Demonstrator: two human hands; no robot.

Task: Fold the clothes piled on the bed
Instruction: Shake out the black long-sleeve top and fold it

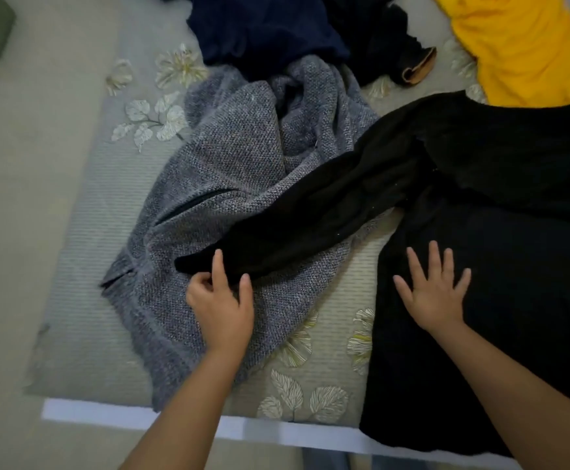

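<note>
The right hand (434, 293) lies flat with fingers spread on the black top (497, 266), which is spread on the bed (83, 266). The left hand (220, 300) pinches the end of its sleeve (310, 215), which lies across the gray sweater (229, 157). I think the sleeve should fold in next. Keep the flat hand pressing down, lift the sleeve clear of the gray sweater, and lay it straight. More clothes wait farther back, blue (259, 25) and yellow (520, 52).
</note>
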